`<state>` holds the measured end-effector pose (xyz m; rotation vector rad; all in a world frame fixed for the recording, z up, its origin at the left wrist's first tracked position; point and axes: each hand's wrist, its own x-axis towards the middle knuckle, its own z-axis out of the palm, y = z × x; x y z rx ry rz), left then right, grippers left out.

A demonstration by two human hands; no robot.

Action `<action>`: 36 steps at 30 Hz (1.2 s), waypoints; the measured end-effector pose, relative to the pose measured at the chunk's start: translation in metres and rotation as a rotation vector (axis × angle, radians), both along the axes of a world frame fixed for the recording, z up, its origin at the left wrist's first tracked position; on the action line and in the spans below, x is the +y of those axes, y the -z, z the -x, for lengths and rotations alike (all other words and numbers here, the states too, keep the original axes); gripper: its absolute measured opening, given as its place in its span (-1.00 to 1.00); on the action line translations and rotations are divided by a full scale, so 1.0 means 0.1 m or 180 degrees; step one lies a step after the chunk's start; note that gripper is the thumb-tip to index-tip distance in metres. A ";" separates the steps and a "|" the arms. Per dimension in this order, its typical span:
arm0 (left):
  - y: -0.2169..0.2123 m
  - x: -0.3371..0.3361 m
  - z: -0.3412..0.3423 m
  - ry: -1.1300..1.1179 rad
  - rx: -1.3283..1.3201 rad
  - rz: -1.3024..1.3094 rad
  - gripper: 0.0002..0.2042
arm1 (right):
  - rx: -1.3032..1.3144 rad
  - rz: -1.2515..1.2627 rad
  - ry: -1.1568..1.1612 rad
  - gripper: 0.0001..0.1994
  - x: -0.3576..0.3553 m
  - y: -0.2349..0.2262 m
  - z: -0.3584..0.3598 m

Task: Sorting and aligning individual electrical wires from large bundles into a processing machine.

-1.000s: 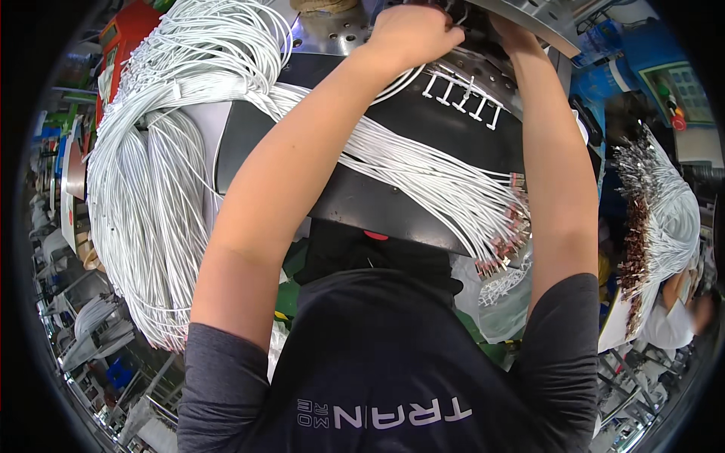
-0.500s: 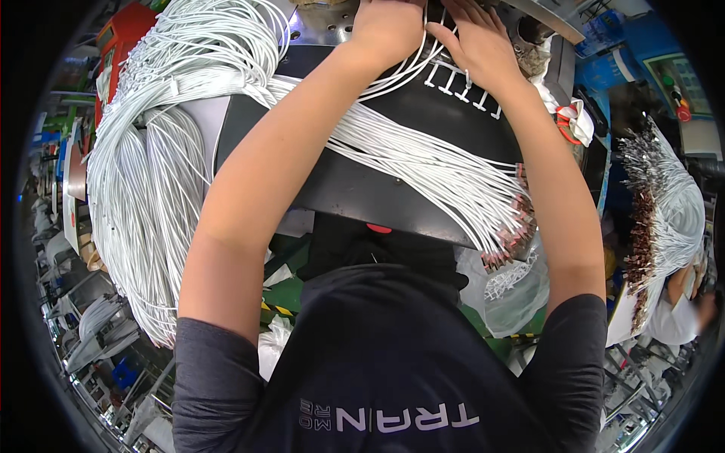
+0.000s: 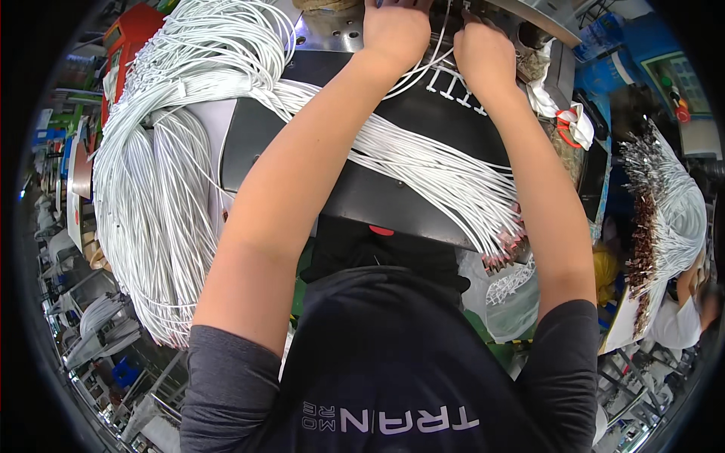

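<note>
Both my arms reach forward over a black work surface (image 3: 393, 200) to the top edge of the picture. My left hand (image 3: 395, 29) and my right hand (image 3: 483, 53) are closed side by side around thin white wires (image 3: 423, 64) at a metal machine part (image 3: 340, 30). The fingertips are hidden at the rim. A bundle of white wires (image 3: 445, 177) with reddish stripped ends (image 3: 502, 253) lies across the black surface under my right arm. A far bigger hank of white wires (image 3: 158, 181) drapes over the left side.
At the right hangs another bunch of white wires with dark ends (image 3: 664, 211). A red box (image 3: 124, 41) stands at the upper left, a clear plastic bag (image 3: 510, 302) below the black surface, blue bins (image 3: 619, 60) at the upper right, and white rags (image 3: 578, 124) nearby.
Both hands have drawn closer together at the machine part. The view has shifted, and the arms now sit more to the middle of the picture.
</note>
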<state>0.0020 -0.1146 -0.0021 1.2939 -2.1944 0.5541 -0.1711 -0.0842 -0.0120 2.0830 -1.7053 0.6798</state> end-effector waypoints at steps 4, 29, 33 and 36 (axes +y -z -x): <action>-0.13 0.04 -0.08 -0.0026 0.0445 -0.1617 -0.54 | -0.0651 -0.0454 -0.0192 -0.55 0.03 -0.05 0.14; 1.07 3.05 -1.93 -0.1714 0.4659 -0.3401 -0.85 | -0.4223 -0.2079 0.0913 -0.57 4.09 1.27 0.46; 1.24 3.10 -1.90 -0.1357 0.4885 -0.3013 -0.83 | -0.4239 -0.2817 0.0991 -0.46 4.07 1.36 0.88; 1.22 3.09 -1.90 -0.1294 0.4934 -0.2986 -0.83 | -0.3424 -0.3676 0.0843 -0.49 4.51 2.21 1.25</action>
